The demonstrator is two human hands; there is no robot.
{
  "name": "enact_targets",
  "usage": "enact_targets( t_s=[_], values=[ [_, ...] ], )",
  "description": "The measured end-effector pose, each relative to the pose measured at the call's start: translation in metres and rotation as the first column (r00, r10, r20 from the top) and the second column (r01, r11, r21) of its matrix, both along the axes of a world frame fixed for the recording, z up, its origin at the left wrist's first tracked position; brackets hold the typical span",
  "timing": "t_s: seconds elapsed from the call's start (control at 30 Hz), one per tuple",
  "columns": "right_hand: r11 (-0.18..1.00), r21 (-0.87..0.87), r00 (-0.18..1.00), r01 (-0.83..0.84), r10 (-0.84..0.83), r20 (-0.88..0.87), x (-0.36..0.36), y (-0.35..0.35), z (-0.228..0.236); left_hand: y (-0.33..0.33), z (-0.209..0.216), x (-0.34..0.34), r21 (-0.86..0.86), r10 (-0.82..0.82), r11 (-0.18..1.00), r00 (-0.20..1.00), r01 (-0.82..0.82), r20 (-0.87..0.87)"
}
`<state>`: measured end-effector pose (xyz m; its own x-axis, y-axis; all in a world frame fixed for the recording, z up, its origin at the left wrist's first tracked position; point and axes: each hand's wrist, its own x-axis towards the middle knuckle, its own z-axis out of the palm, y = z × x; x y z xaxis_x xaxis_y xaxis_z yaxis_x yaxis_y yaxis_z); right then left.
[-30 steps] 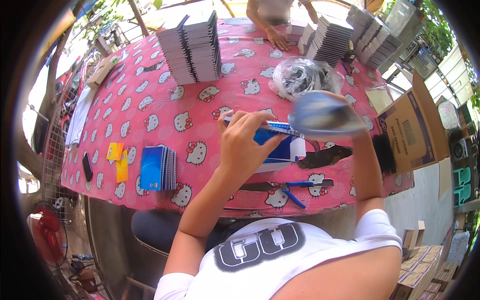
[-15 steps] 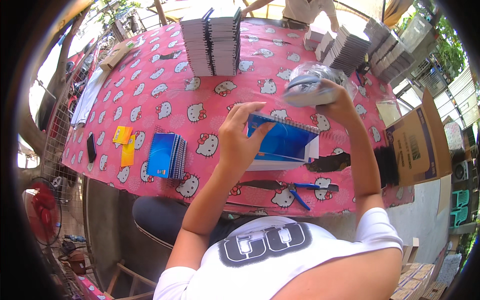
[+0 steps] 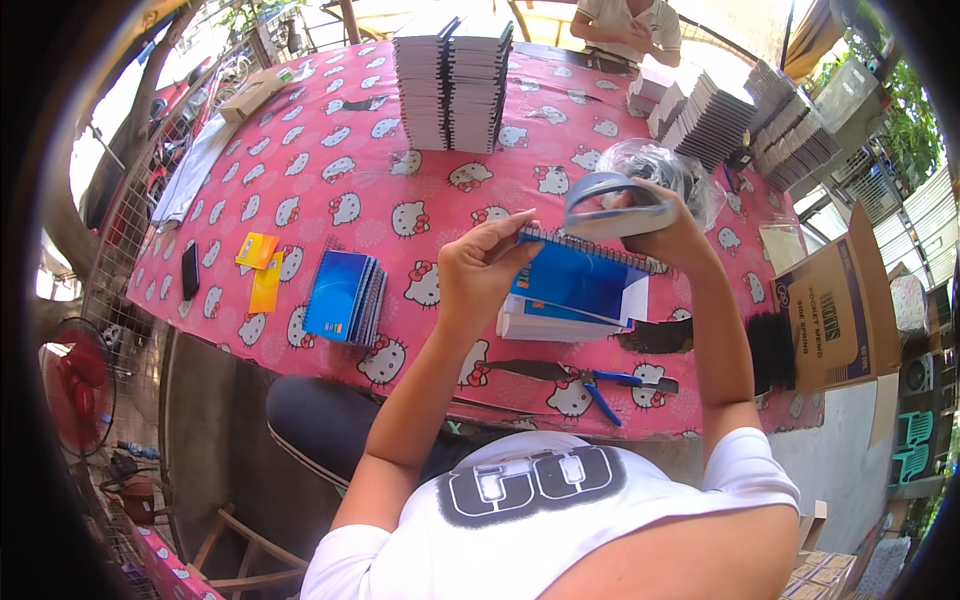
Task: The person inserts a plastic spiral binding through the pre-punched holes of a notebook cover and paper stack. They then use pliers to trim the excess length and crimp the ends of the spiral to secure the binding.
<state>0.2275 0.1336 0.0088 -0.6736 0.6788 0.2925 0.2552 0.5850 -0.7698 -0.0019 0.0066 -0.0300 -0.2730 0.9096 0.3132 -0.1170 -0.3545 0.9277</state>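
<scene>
My left hand (image 3: 485,265) pinches the upper left corner of a blue-covered spiral notebook (image 3: 585,280) at the end of its coil. The notebook is tilted up over a stack of white paper pads (image 3: 550,324). Above the coil's middle and right part, my right hand (image 3: 662,228) is closed around a rounded grey and white tool with a loop-shaped body (image 3: 608,212). Its exact kind I cannot make out. Whether it touches the coil is unclear. In front of the stack lie blue-handled pliers (image 3: 605,382).
Blue spiral notebooks (image 3: 343,297) stand in a row at the left, beside yellow cards (image 3: 264,280) and a phone (image 3: 190,270). A tall notebook stack (image 3: 450,95) rises at the back. More stacks (image 3: 710,118), crumpled clear plastic (image 3: 640,160) and a cardboard box (image 3: 835,310) occupy the right. Another person (image 3: 628,30) stands beyond.
My right hand has lowered the grey tool slightly toward the coil and turned it. My left fingers have closed on the notebook's corner. The person across has brought their hands together.
</scene>
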Motion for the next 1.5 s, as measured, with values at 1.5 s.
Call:
enact_targets(
  t_s=[1.5],
  values=[
    [0.768, 0.491, 0.658, 0.411, -0.623, 0.423, 0.054, -0.223, -0.162, -0.081, 0.029, -0.047, 0.513, 0.531, 0.804, 0.752, -0.301, -0.39]
  ],
)
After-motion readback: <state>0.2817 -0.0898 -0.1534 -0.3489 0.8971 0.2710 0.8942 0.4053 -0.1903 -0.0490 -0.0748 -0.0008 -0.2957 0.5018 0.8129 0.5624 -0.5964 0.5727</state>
